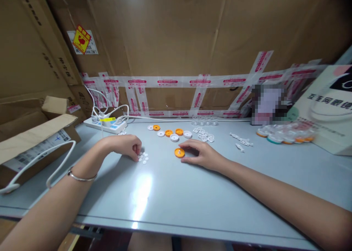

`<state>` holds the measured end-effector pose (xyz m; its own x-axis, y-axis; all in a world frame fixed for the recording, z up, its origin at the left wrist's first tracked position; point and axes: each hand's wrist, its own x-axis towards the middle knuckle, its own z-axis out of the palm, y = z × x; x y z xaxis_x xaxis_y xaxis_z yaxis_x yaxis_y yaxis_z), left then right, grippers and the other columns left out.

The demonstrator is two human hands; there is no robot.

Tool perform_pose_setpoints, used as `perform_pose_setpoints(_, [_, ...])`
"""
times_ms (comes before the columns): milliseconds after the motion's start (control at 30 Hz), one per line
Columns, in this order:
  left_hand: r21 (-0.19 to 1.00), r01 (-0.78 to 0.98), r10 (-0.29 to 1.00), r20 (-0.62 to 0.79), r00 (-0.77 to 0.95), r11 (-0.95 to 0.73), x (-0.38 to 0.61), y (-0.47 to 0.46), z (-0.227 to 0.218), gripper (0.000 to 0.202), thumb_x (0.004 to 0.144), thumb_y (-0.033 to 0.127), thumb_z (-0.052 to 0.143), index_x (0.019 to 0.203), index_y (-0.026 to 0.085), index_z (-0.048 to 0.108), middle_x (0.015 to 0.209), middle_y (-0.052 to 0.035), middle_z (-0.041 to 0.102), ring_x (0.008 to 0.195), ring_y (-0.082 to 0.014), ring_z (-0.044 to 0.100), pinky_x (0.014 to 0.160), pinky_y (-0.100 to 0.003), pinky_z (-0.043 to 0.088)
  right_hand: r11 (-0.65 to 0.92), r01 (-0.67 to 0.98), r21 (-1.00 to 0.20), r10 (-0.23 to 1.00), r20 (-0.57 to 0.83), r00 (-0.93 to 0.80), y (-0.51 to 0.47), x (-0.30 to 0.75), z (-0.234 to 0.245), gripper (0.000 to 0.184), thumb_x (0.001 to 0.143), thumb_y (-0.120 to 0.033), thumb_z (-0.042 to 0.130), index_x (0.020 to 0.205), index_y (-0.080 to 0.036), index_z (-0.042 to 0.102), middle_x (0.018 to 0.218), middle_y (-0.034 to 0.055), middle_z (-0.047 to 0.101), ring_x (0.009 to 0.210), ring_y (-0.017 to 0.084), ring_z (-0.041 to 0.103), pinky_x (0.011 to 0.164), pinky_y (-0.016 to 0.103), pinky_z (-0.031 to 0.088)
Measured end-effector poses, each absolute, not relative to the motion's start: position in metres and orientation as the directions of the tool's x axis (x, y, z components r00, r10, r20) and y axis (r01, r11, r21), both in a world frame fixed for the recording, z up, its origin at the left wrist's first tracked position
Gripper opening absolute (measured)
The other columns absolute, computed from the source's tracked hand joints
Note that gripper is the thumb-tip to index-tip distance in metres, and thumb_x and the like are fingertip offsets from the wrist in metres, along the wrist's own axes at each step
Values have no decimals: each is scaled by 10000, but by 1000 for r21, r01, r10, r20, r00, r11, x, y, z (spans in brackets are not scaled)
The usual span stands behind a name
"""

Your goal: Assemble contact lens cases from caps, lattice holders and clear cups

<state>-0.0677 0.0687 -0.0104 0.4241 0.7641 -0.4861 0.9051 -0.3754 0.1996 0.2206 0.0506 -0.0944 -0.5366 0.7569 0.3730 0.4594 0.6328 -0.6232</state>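
Observation:
My right hand (pixel 198 154) grips the rim of an orange round plastic dish (pixel 179 153) between thumb and fingers. The dish sits on the table, with a small pale piece at its centre. My left hand (pixel 127 147) is closed in a pinch at the left edge of a cluster of small white discs (pixel 144 157). Whatever its fingertips hold, if anything, is hidden. Beyond both hands lies a loose group of similar dishes, some orange (pixel 168 133) and some white (pixel 174 137). Several white openwork pieces (pixel 203 135) lie behind my right hand.
Clear round covers (pixel 205 121) line the back. White small parts (pixel 242 139) and a pile of clear-topped round cases (pixel 286 133) lie right, beside a paper bag (pixel 324 111). A power strip (pixel 106 125), white cable (pixel 59 144) and open carton (pixel 35 141) stand left.

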Motion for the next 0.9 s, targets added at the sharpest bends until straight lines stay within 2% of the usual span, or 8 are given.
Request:
perform_pose_setpoints(267, [214, 896, 757, -481, 443, -388, -69, 71, -12, 221, 645, 344, 635, 781, 172, 655, 778, -32, 674, 700, -168, 598, 562, -214, 402, 721, 428, -545, 678, 427, -599, 46, 220, -92, 349, 773, -295, 614, 1110, -214, 574, 1101, 86, 626, 1070, 210, 555, 931, 380, 443])
perform_pose_setpoints(467, [240, 888, 767, -447, 460, -392, -66, 70, -13, 246, 643, 359, 649, 811, 179, 648, 812, -29, 671, 736, -167, 607, 607, -215, 421, 641, 405, -652, 736, 371, -567, 45, 220, -96, 324, 794, -238, 548, 1117, -201, 542, 1131, 85, 611, 1023, 186, 595, 906, 352, 477])
perform_pose_setpoints(733, [239, 883, 762, -447, 469, -404, -64, 67, -12, 196, 659, 284, 582, 792, 173, 674, 780, -25, 685, 707, -161, 612, 588, -206, 423, 586, 344, -734, 752, 334, -569, 44, 217, -96, 302, 811, -272, 538, 1097, -178, 518, 1109, 93, 623, 1031, 177, 600, 948, 364, 462])
perform_pose_setpoints(900, [165, 872, 778, -399, 486, -461, -55, 67, -1, 173, 648, 187, 526, 746, 175, 668, 746, -19, 677, 664, -151, 601, 573, -207, 415, 588, 360, -725, 763, 348, -545, 45, 216, -97, 311, 798, -250, 559, 1100, -198, 510, 1102, 84, 625, 1012, 177, 608, 930, 375, 477])
